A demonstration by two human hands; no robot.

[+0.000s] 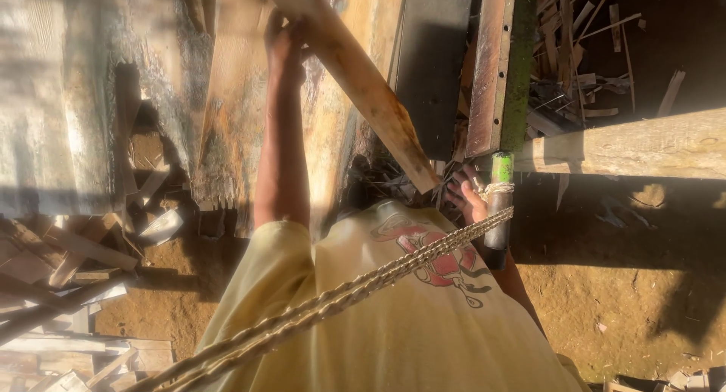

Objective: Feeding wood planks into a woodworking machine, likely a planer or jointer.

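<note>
A long, weathered wooden plank (363,82) slants from the top centre down to the middle of the view. My left hand (284,42) is stretched out on a straight arm and grips the plank's far part from the left side. My right hand (466,197) is close to my chest at the plank's near end, fingers pointing toward it; whether it grips the end is hidden in shadow. Just right of that hand stands a dark post with a green tip (500,210). A twisted rope (355,290) is wound around the post and runs diagonally across my yellow shirt.
Behind the plank lies a grey metal plate (435,59) beside a rusty rail with a green edge (519,66). A thick timber beam (643,146) crosses at the right. Wood offcuts are piled at the top right (582,51) and lower left (68,286), on dirt ground (628,301).
</note>
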